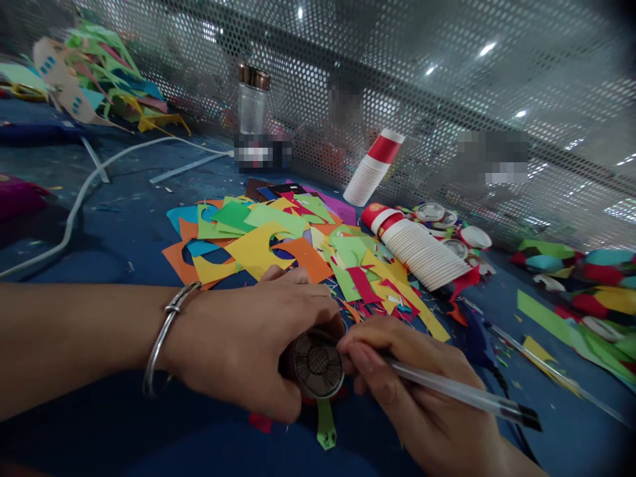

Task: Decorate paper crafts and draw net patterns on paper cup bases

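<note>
My left hand point(243, 334), a silver bangle at its wrist, curls round a small round paper cup base point(318, 366). Dark pen lines on that base form a cross-hatched centre with rays running out to the rim. Below it sticks out a green paper strip point(326, 427) with small dark marks at its end. Some red shows under the rim. In my right hand point(422, 391) is a pen point(462, 392) with a clear barrel and black end, pinched between thumb and fingers. Its tip is hidden behind the fingers, close to the base's right edge.
Coloured paper scraps point(263, 248) spread beyond my hands. Stacked paper cups point(422, 248) lie right of them; another stack point(372, 169) leans at the mesh partition point(427, 119). A blue glue gun point(479, 334) is at right. A white cable point(74, 205) crosses the left, near a bottle point(252, 106).
</note>
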The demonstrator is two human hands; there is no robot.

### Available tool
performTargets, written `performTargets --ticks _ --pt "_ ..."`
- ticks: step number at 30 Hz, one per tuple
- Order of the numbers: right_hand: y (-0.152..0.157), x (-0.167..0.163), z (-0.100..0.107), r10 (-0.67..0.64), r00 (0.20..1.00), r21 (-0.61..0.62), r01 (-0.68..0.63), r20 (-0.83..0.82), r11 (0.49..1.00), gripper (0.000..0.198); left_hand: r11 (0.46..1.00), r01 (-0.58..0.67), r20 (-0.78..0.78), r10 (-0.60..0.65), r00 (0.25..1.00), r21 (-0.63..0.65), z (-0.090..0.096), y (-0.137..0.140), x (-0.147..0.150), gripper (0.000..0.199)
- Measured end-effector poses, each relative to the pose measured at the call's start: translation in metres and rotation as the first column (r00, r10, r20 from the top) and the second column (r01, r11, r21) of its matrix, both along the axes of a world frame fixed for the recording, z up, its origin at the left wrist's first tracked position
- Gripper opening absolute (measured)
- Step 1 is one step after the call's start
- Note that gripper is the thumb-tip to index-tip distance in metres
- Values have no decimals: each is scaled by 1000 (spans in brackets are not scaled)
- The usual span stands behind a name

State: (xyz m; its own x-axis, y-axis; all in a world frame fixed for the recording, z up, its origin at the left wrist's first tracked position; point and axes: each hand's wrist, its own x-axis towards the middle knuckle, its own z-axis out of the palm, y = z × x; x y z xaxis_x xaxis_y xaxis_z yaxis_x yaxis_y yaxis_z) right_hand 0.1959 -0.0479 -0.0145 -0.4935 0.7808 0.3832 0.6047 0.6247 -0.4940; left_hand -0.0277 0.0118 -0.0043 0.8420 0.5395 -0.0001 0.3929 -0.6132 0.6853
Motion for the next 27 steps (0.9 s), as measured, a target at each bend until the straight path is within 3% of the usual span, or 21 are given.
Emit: performTargets --ticks 10,19,27 --pt "-7 5 5 -43 997 2 43 -65 999 14 1000 -17 -28 18 999 24 0 1 1 43" --pt "-7 6 4 -36 999 2 36 -3 999 16 1000 -11 -33 11 999 21 1 1 1 46" --pt "-4 5 3 -46 999 107 44 19 993 15 1000 -17 -54 17 998 12 0 0 1 48"
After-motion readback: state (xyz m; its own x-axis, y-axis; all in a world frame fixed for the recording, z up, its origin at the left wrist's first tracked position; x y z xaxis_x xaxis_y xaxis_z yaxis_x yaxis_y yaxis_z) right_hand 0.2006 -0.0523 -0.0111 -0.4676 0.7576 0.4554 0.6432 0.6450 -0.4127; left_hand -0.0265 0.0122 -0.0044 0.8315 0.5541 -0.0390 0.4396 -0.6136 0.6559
